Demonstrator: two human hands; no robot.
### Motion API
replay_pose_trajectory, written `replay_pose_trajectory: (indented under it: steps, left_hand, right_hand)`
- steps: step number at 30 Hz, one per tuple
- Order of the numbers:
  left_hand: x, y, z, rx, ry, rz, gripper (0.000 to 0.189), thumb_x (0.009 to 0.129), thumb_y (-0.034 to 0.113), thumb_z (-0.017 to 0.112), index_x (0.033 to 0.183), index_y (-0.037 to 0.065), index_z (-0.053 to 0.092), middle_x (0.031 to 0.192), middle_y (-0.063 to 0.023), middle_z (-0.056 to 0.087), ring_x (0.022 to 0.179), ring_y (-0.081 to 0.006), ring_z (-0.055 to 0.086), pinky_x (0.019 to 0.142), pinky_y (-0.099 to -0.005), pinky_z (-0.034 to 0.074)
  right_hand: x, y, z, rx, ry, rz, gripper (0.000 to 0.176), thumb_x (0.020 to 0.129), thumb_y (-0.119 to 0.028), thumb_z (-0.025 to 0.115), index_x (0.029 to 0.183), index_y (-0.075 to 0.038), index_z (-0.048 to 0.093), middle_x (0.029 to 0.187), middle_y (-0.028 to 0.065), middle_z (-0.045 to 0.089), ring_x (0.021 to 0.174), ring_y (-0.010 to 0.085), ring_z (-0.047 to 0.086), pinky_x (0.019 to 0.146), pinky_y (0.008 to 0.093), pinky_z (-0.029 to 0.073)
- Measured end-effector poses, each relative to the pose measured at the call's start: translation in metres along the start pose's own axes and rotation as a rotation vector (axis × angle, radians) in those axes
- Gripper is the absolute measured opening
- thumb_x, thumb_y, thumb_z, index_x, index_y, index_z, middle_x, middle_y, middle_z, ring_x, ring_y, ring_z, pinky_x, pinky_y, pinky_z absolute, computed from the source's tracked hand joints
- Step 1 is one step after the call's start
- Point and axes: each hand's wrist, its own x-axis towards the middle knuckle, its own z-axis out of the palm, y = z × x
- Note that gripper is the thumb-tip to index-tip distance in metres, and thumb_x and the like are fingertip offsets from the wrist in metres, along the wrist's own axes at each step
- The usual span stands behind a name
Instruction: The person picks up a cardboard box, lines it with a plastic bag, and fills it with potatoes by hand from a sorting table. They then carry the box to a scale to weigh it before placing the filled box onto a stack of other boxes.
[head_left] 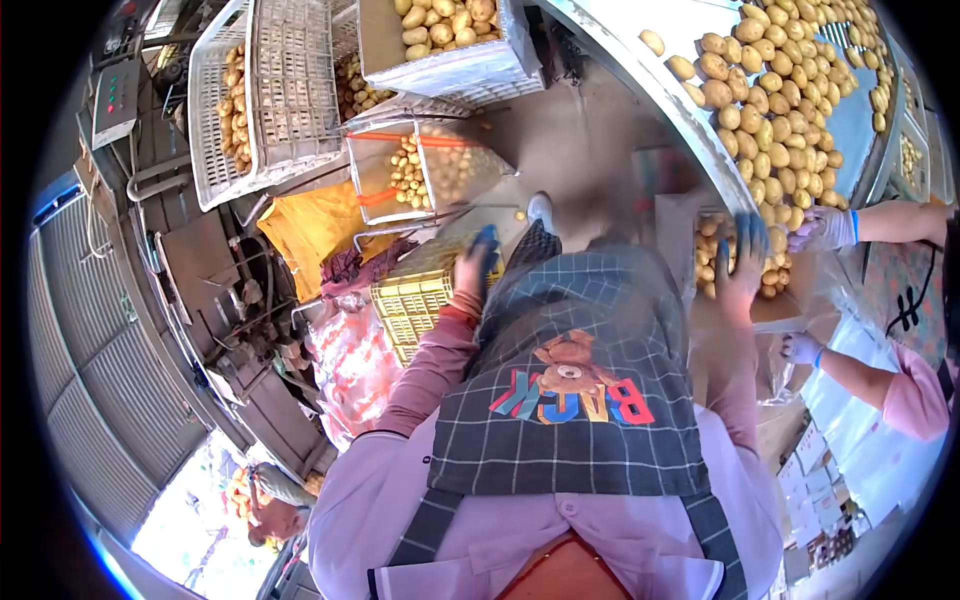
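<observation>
My left hand (479, 262), in a blue-coated glove, is beside the yellow crate (412, 302); its fingers are blurred, and I cannot make out whether it holds anything. On the other side, my right hand (742, 262), also in a blue-coated glove, lies with fingers stretched over potatoes in a cardboard box (708, 235), just below the table's rim. Many potatoes (780, 100) cover the metal sorting table (655, 95). A co-worker's gloved hand (826, 229) touches potatoes close to my right hand.
White crates (292, 85) and a cardboard box (455, 68) of potatoes stand at the upper left. A wire-framed bag (408, 175) holds small potatoes. Yellow cloth (305, 235) hangs near machinery. The co-worker's other gloved hand (802, 349) is at the right. Another person (275, 520) is at lower left.
</observation>
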Motion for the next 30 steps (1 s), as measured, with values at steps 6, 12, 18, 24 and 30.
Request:
replay_pose_trajectory:
  steps: [6, 12, 18, 24, 30]
  left_hand:
    - [-0.053, -0.076, 0.192, 0.483, -0.725, 0.001, 0.038, 0.089, 0.027, 0.065, 0.116, 0.000, 0.062, 0.105, -0.0096, 0.067, 0.098, -0.0166, 0.059, 0.091, -0.0299, 0.045]
    - [-0.072, -0.217, 0.344, 1.256, -0.594, 0.110, 0.036, 0.083, 0.033, 0.061, 0.089, -0.001, 0.070, 0.086, -0.0230, 0.068, 0.084, -0.0414, 0.066, 0.078, -0.0466, 0.052]
    - [-0.061, -0.219, 0.311, 1.157, -0.494, 0.100, 0.039, 0.081, 0.033, 0.059, 0.090, -0.004, 0.068, 0.091, -0.0262, 0.067, 0.093, -0.0414, 0.065, 0.083, -0.0462, 0.052]
    - [-0.045, -0.210, 0.280, 0.896, -0.522, 0.010, 0.042, 0.076, 0.035, 0.070, 0.095, -0.002, 0.070, 0.090, -0.0223, 0.070, 0.090, -0.0372, 0.067, 0.083, -0.0401, 0.052]
    - [-0.033, -0.172, 0.238, 1.126, -0.465, -0.043, 0.045, 0.073, 0.035, 0.073, 0.095, -0.004, 0.070, 0.089, -0.0231, 0.070, 0.086, -0.0312, 0.069, 0.078, -0.0382, 0.052]
  right_hand:
    - [-0.116, 0.269, 0.010, -0.275, 0.101, 0.553, 0.055, 0.092, -0.030, 0.059, 0.133, 0.004, 0.047, 0.126, 0.0208, 0.058, 0.110, 0.0336, 0.056, 0.097, 0.0388, 0.044]
    - [-0.141, 0.517, 0.036, 0.006, -0.178, 0.490, 0.046, 0.090, -0.045, 0.054, 0.104, -0.003, 0.064, 0.103, 0.0273, 0.064, 0.097, 0.0472, 0.058, 0.082, 0.0508, 0.047]
    - [-0.102, 0.550, 0.043, -0.454, -0.492, 0.111, 0.040, 0.093, -0.042, 0.054, 0.093, -0.004, 0.068, 0.084, 0.0213, 0.068, 0.082, 0.0463, 0.062, 0.068, 0.0528, 0.049]
    - [-0.072, 0.451, -0.008, -0.096, -0.704, 0.334, 0.047, 0.082, -0.044, 0.065, 0.086, 0.003, 0.066, 0.090, 0.0296, 0.064, 0.086, 0.0473, 0.062, 0.074, 0.0528, 0.050]
    - [-0.162, 0.460, 0.038, -0.123, -0.605, 0.007, 0.028, 0.083, -0.027, 0.064, 0.091, 0.000, 0.063, 0.080, 0.0209, 0.060, 0.076, 0.0438, 0.058, 0.065, 0.0503, 0.047]
